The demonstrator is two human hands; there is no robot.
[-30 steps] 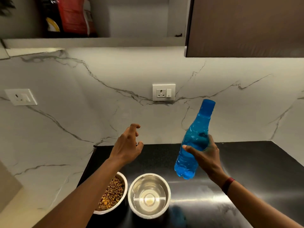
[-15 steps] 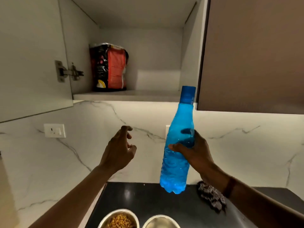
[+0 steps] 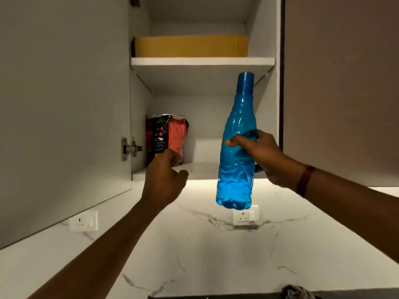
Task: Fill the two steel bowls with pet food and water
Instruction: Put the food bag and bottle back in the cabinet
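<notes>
A home kitchen: open wall cupboard [image 3: 203, 61], marble backsplash [image 3: 205, 244], wall sockets [image 3: 83, 221].

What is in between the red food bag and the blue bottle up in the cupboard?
Nothing. In the head view, only bare white shelf and the cupboard's back wall show between the food bag and the blue bottle, held by the right hand.

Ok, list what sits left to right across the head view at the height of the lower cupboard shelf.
Open cupboard door → door hinge → pet food bag → blue bottle → right hand → closed cupboard door. The left hand overlaps the bag, so it is left out.
</notes>
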